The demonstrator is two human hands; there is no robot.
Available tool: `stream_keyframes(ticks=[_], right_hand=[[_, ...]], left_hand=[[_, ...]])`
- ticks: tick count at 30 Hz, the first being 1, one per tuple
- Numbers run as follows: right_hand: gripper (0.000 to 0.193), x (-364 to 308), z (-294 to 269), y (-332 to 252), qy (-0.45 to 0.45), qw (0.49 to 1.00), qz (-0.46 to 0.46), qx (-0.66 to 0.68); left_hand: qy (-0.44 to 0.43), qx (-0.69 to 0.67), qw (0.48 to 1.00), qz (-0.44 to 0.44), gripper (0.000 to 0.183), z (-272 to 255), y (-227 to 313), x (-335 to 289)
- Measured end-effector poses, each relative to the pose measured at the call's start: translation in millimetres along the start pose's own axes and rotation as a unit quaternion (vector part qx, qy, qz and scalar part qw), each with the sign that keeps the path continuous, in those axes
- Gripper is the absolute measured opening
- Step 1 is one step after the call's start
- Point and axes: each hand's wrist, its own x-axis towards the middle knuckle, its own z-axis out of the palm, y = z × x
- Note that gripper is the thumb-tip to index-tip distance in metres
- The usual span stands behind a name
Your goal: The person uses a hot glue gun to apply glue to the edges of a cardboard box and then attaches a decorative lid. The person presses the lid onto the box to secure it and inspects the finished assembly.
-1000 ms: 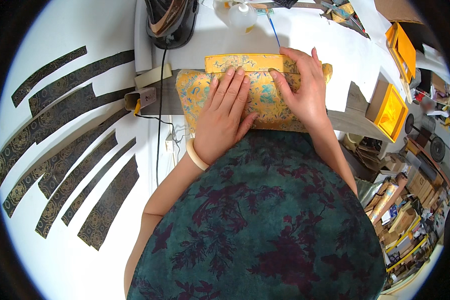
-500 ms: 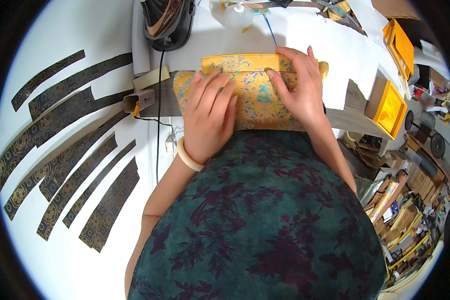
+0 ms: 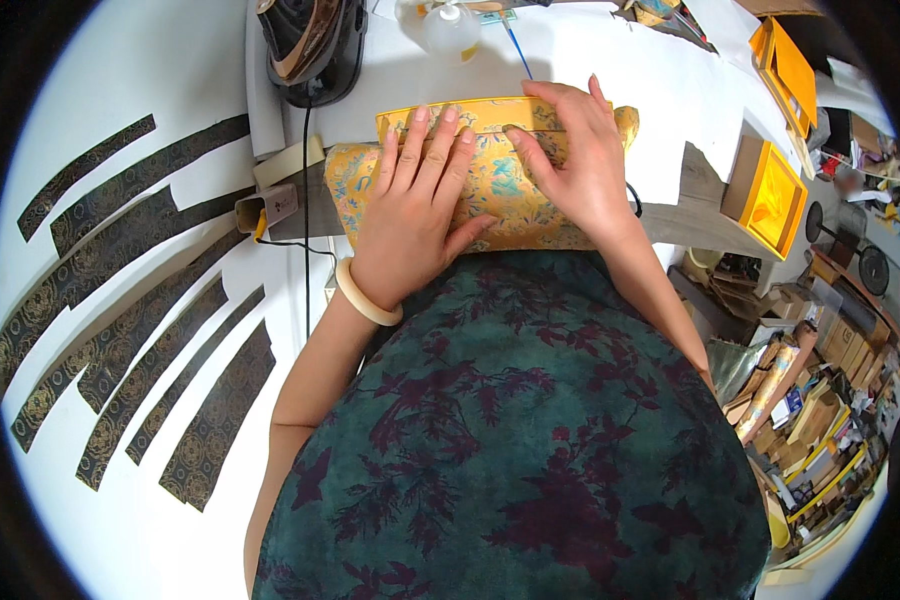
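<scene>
A long board-like piece (image 3: 490,115) covered in yellow flowered brocade lies across the table just in front of me. Joined to or lying against its near side, a wider sheet of the same brocade (image 3: 535,205) drapes toward my body. My left hand (image 3: 407,215) lies flat on the sheet, fingers stretched, their tips reaching onto the covered piece. At the right end my right hand (image 3: 585,165) straddles the covered piece, thumb on the near side and fingers over the far edge. Part of that end is hidden under the hand.
Dark patterned fabric strips (image 3: 215,430) are spread at the left. A black-cased iron-like device (image 3: 315,50) with a cord stands far left, near a small box (image 3: 267,208). Beyond the brocade are a translucent bottle (image 3: 451,35) and a blue stick (image 3: 517,50). Yellow boxes (image 3: 767,200) stand right.
My left hand has flattened, its fingers straightening and spreading over the brocade and up to the covered piece. My right hand keeps its hold. The whole view has shifted slightly.
</scene>
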Motion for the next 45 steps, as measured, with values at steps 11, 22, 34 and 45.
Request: stream_keyframes(ticks=[11,22,34,45], right_hand=[[0.046,1.0,-2.0,-1.7,-0.002,1.000,0.000,0.004],[0.044,-14.7,-23.9,20.3,-0.051,0.996,0.024,-0.074],[0.050,-25.6,-16.5,33.5,0.007,0.954,0.205,0.219],[0.045,-25.2,-16.5,34.6,-0.008,0.920,0.252,0.300]], left_hand=[[0.005,0.013,0.999,0.051,0.099,0.8,-2.6,8.3],[-0.004,0.016,0.999,0.047,0.108,6.3,-3.5,7.1],[0.014,0.000,0.999,0.045,0.104,2.5,-3.2,7.9],[0.009,-0.036,0.999,0.036,0.100,-2.1,-2.9,10.7]])
